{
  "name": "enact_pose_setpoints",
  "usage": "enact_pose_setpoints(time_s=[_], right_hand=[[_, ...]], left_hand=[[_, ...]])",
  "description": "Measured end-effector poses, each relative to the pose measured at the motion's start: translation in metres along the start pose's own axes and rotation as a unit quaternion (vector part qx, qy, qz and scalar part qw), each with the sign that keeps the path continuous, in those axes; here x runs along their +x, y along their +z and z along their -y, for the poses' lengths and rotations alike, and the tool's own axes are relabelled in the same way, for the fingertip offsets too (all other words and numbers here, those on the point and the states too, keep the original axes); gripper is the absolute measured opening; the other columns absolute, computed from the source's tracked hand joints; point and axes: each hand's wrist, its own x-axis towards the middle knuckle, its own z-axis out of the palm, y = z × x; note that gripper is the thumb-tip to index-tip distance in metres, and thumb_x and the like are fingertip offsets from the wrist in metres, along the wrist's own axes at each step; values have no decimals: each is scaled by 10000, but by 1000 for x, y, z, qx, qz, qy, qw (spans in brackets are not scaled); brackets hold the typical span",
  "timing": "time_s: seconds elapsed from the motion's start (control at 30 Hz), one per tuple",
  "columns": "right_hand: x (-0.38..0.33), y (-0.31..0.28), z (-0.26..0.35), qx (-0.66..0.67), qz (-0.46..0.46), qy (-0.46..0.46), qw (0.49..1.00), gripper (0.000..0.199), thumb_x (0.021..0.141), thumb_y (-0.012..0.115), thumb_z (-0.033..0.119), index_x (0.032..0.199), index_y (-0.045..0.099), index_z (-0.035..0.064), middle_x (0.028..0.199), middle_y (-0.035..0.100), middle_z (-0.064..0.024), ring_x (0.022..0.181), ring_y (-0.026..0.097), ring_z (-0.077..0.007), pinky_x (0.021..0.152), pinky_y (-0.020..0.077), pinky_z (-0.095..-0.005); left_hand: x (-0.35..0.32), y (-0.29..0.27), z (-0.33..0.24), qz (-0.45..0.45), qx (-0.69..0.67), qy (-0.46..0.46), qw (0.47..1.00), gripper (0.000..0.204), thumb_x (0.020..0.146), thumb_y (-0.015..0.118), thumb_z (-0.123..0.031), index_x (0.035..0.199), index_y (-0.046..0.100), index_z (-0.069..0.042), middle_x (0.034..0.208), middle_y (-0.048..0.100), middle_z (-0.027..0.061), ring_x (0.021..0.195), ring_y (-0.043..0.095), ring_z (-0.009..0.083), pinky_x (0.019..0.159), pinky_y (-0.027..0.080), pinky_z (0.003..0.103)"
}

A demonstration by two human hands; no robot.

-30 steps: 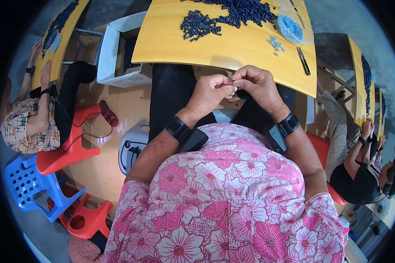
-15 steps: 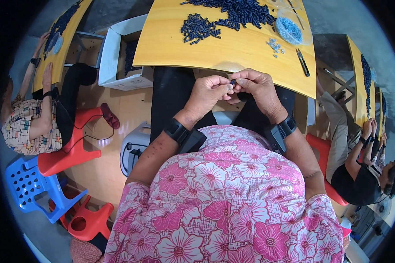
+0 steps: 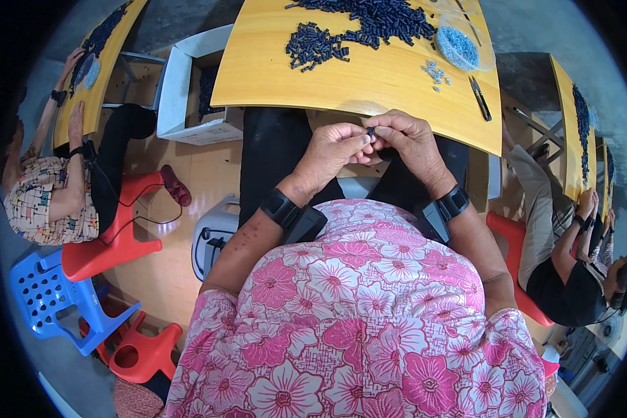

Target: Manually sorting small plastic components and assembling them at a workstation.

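Observation:
My left hand (image 3: 336, 148) and my right hand (image 3: 409, 143) meet in front of the table's near edge, over my lap. Both are closed, with thumbs and fingers pinching one small dark cylindrical piece (image 3: 370, 132) between them. Fingers cover most of that piece. On the yellow table (image 3: 272, 83) beyond them lies a small pile of similar dark pieces (image 3: 315, 46), with a larger heap (image 3: 390, 21) behind it. A round clear tub (image 3: 458, 47) of small pale blue parts stands at the right, and a few loose clear parts (image 3: 435, 72) lie beside it.
Black-handled thread snips (image 3: 479, 99) lie near the table's right edge. Left of the table stands an open white carton (image 3: 181, 90) with dark contents. Co-workers sit at tables on both sides. Red stools (image 3: 146, 352) and a blue chair (image 3: 52, 296) are at the lower left.
Both hands stay in nearly the same place, still pinching the dark piece. Their fingers have shifted slightly around it.

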Motion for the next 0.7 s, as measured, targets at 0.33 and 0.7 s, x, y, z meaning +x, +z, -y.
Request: enact_pose_setpoints(time_s=[0.33,0.7], right_hand=[[-2,3,-2,54,-13,25,998,156,929,610,72,1037,719,44,820,676,-5,760,616,-62,715,511,-207],[-4,2,-8,57,-22,44,997,150,929,621,142,1027,722,88,798,670,26,710,602,-39,541,486,-186]], left_hand=[[-2,3,-1,4,-4,6,1000,207,984,570,-149,1062,649,25,998,684,85,816,629,105,791,548,243],[-4,3,-3,3,-22,3,1000,202,974,580,-130,1071,641,36,1003,684,107,819,632,116,789,552,251]])
